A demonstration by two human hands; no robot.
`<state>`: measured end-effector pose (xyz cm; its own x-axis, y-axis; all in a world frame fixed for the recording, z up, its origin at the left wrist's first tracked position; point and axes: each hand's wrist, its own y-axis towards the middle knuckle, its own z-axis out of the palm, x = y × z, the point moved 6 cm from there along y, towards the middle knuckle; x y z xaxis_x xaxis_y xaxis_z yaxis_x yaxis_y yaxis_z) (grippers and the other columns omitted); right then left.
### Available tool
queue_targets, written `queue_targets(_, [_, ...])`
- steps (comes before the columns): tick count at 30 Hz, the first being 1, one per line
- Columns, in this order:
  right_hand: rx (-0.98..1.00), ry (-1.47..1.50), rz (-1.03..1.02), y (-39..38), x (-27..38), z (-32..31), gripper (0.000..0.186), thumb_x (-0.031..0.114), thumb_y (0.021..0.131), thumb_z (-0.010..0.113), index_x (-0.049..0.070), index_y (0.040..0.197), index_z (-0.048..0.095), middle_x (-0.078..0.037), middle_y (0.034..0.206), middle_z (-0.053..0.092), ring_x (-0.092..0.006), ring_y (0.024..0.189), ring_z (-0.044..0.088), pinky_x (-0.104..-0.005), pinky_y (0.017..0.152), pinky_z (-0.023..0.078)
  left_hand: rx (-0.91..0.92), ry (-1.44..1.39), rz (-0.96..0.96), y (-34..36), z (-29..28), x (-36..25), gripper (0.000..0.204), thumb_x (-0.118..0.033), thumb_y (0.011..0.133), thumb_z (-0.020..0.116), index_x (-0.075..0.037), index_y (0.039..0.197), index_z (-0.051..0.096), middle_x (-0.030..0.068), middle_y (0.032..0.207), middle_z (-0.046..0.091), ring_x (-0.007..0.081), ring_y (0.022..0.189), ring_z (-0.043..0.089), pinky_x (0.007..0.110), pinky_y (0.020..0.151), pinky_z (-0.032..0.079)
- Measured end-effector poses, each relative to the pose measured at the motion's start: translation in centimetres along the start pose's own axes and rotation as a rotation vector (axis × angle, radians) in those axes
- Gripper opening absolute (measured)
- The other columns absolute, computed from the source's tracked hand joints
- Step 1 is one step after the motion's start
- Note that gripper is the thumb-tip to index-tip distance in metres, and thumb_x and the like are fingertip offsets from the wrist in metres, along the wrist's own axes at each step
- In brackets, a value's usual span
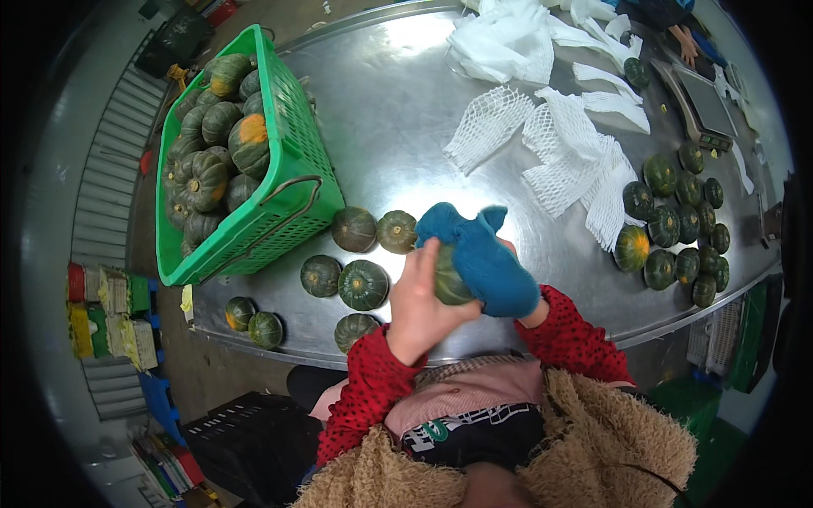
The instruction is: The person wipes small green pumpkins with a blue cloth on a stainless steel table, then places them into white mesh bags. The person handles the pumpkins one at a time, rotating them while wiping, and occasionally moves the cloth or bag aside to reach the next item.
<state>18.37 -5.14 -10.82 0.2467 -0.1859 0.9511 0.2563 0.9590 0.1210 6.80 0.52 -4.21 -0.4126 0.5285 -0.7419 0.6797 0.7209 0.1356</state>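
My left hand (423, 306) is closed round a small green pumpkin (451, 284), fingers on its far side and thumb along the near side. Against the pumpkin's right side, my right hand (534, 316) presses a blue cloth (494, 262), which covers most of that hand. Only its wrist and a bit of finger show. Both hands are above the near part of the steel table (389, 110). Several pumpkins stand left of my hands, among them a dark green one (363, 284) and a paler one (396, 231).
A green plastic crate (296, 169) heaped with pumpkins (203, 179) stands at the left. White foam net sleeves (563, 135) lie at the back right. More pumpkins (663, 226) cluster on the right near a scale (703, 106). Another person's hand (684, 44) shows at the far right.
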Motion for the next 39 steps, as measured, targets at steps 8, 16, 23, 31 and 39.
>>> queue_targets(8, [0.05,-0.905,-0.308,1.4,2.8,-0.6,0.058,0.004,0.07,0.065,0.0,0.126,0.05,-0.02,0.123,0.055,-0.0335,0.103,0.059,-0.0358,0.085,0.049,-0.036,-0.126,0.054,0.4,-0.6,0.9,0.087,-0.022,0.051,0.086,0.002,0.125,0.049,0.0189,0.107,0.058,0.0332,0.093,0.062,0.039,0.08,0.052])
queue_targets(16, [0.103,-0.375,-0.039,1.0,2.2,-0.8,0.037,0.005,0.084,0.064,-0.003,0.119,0.057,-0.01,0.109,0.064,-0.0163,0.096,0.06,-0.0312,0.083,0.05,-0.084,-0.018,0.011,0.3,-0.8,0.4,0.088,-0.026,0.05,0.085,0.002,0.125,0.05,0.0192,0.107,0.057,0.0337,0.093,0.062,0.04,0.077,0.052])
queue_targets(23, [0.16,-0.766,-0.527,0.5,4.3,0.5,0.023,0.001,0.081,0.064,-0.003,0.104,0.062,-0.008,0.099,0.065,-0.0164,0.09,0.062,-0.0289,0.078,0.051,-0.181,0.237,0.124,-0.1,-1.4,-1.1,0.086,-0.028,0.05,0.085,-0.001,0.124,0.051,0.0184,0.11,0.054,0.0343,0.087,0.063,0.041,0.072,0.053])
queue_targets(31, [0.076,-0.797,-0.382,-1.1,2.9,0.3,0.029,-0.003,0.068,0.065,-0.001,0.097,0.062,-0.014,0.098,0.063,-0.0274,0.081,0.063,-0.0311,0.069,0.052,-0.164,0.124,0.065,0.1,-2.3,0.3,0.087,-0.026,0.049,0.084,-0.002,0.126,0.051,0.0189,0.109,0.056,0.0355,0.085,0.063,0.041,0.072,0.053])
queue_targets(39, [0.063,-0.903,-0.476,-0.2,5.2,1.6,0.029,0.0,0.065,0.066,-0.001,0.094,0.063,-0.015,0.102,0.062,-0.0259,0.077,0.063,-0.0324,0.069,0.052,-0.213,0.266,0.12,0.0,-2.3,-1.3,0.087,-0.021,0.046,0.082,-0.001,0.125,0.053,0.0187,0.109,0.057,0.0346,0.089,0.063,0.041,0.075,0.053])
